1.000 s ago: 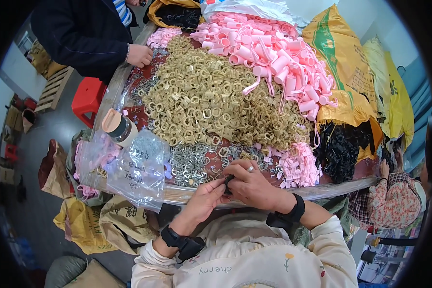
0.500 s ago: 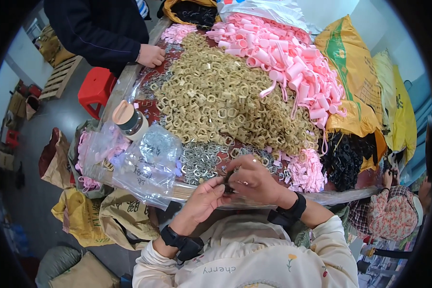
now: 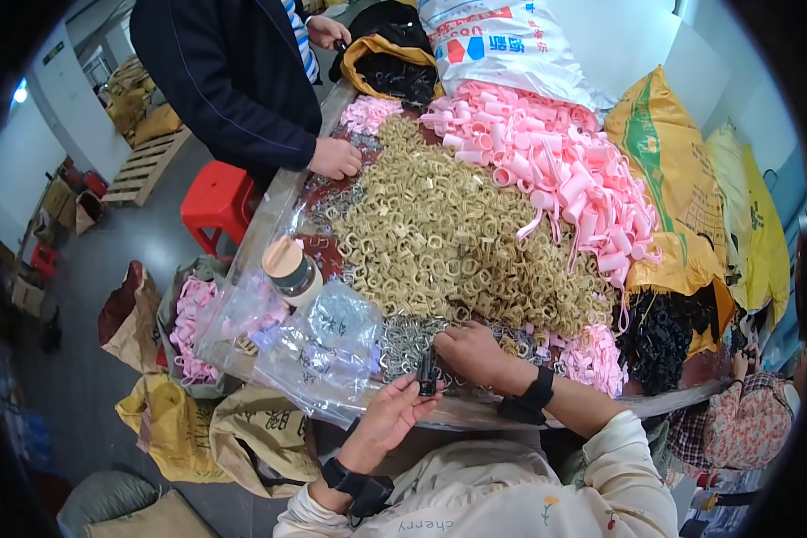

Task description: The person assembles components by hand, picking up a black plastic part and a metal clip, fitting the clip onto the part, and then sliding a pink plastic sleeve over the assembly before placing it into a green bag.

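My left hand (image 3: 394,414) pinches a small black plastic clip (image 3: 429,375) upright between thumb and fingers, near the front edge of the table. Just right of it, my right hand (image 3: 477,355) has its fingers bent down at the edge of a heap of silver metal loops (image 3: 405,345). Whatever its fingertips grip is hidden. Beyond both hands spreads a large pile of tan-gold ring-shaped parts (image 3: 439,215). A small heap of pale pink pieces (image 3: 594,360) lies right of my right wrist.
Clear plastic bags (image 3: 323,345) and a lidded bottle (image 3: 291,269) stand left of my hands. Pink cup-shaped parts (image 3: 574,179) cover the far right. A sack spills black parts (image 3: 659,345). Across the table's left side, a co-worker's hand (image 3: 336,159) rests near the edge; a red stool (image 3: 217,204) stands behind.
My right hand has parted from my left and gone down to the silver loops. The black clip stays in my left hand, now plainly visible. The whole view has shifted.
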A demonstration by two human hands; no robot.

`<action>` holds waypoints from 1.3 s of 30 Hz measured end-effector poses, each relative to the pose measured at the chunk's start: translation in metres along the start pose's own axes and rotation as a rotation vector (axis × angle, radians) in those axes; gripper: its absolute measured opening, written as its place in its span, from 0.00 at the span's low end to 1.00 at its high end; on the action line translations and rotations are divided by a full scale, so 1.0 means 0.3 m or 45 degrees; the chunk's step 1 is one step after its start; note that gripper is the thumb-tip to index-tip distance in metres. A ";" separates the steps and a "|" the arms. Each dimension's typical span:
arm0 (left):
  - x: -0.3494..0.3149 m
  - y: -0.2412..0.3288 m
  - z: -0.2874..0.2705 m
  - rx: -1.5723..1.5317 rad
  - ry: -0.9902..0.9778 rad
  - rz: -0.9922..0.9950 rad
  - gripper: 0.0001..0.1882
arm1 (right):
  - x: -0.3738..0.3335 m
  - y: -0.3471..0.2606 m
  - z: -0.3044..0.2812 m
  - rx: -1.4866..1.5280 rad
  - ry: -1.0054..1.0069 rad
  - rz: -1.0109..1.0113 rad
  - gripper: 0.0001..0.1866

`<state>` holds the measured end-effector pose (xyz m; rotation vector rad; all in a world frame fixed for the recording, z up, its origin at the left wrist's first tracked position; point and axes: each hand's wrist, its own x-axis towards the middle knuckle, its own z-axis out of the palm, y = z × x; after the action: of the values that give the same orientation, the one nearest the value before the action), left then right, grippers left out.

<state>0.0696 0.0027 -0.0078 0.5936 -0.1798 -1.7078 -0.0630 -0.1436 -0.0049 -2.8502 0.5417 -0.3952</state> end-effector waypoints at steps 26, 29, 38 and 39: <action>0.083 -0.049 0.071 -0.058 -0.046 0.291 0.11 | -0.130 -0.053 -0.092 1.913 -0.037 0.660 0.05; 0.086 -0.053 0.079 -0.031 -0.062 0.273 0.12 | -0.135 -0.043 -0.105 1.901 -0.051 0.632 0.04; 0.073 -0.053 0.102 0.015 0.023 0.127 0.12 | -0.167 -0.027 -0.179 1.693 0.038 0.543 0.04; 0.073 -0.055 0.104 0.012 0.023 0.127 0.12 | -0.168 -0.035 -0.191 1.693 0.036 0.545 0.04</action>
<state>0.0379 -0.0207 0.0056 0.5976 -0.2015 -1.6055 -0.1218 -0.1237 0.0407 -1.4224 0.5591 -0.4614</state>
